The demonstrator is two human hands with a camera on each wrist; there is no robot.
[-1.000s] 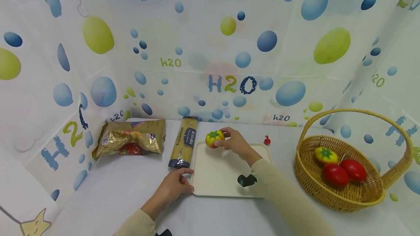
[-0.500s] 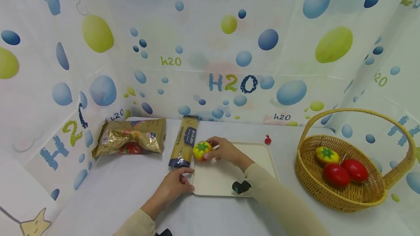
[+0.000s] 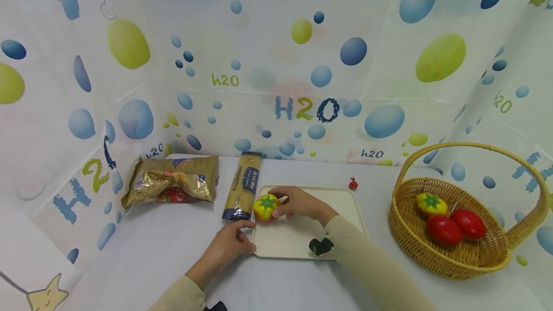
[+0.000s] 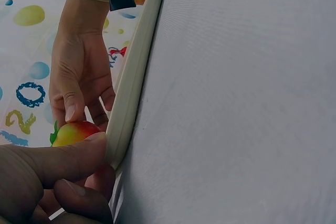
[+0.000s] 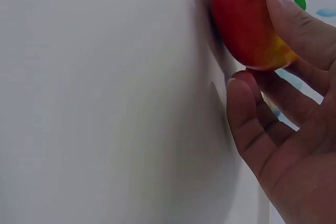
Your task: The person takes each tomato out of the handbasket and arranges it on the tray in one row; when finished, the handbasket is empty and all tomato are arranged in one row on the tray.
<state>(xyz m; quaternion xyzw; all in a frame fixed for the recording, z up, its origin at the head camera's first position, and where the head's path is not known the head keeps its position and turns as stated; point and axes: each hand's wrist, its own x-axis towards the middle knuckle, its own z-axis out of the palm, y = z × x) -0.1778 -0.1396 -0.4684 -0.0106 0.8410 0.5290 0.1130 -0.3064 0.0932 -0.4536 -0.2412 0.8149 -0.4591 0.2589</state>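
Note:
My right hand holds a yellow-and-red fruit with a green star-shaped leaf top, thumb on one side and fingers on the other. The fruit is over the left end of a cream tray, close to its surface in the right wrist view. There the red underside of the fruit faces the tray. My left hand is at the tray's left edge. In the left wrist view its thumb and fingers pinch the tray rim, with the fruit just beyond.
A spaghetti pack lies along the tray's left side, with a gold foil bag farther left. A small red wrapped sweet sits behind the tray. At right stands a wicker basket holding two red fruits and a similar yellow fruit.
My right hand has brought the fruit left and down to the tray's left end, with only a slight shift in the last half second. The left hand stays at the tray edge.

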